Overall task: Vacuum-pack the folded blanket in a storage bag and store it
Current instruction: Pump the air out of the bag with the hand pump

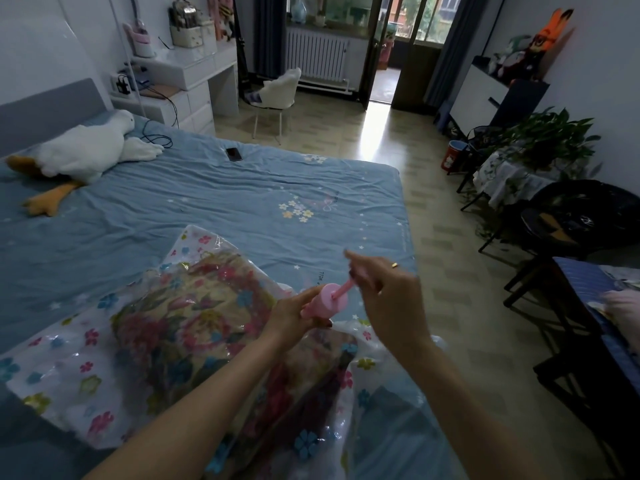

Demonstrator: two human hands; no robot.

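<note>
Head view: on a blue bed (207, 202) in a bedroom, left hand (294, 315) grips a pink pump (329, 299) over the bagged blanket (180, 323), right hand (384, 289) pinching its handle.

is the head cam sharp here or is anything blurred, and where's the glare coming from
Head view: the right hand pulling the pump handle is motion-blurred, while the left hand on the pink pump is sharper; bright glare streaks the floor below the balcony door; the storage bag shows faint sheen; wide-angle bending curves the room's edges.
</note>
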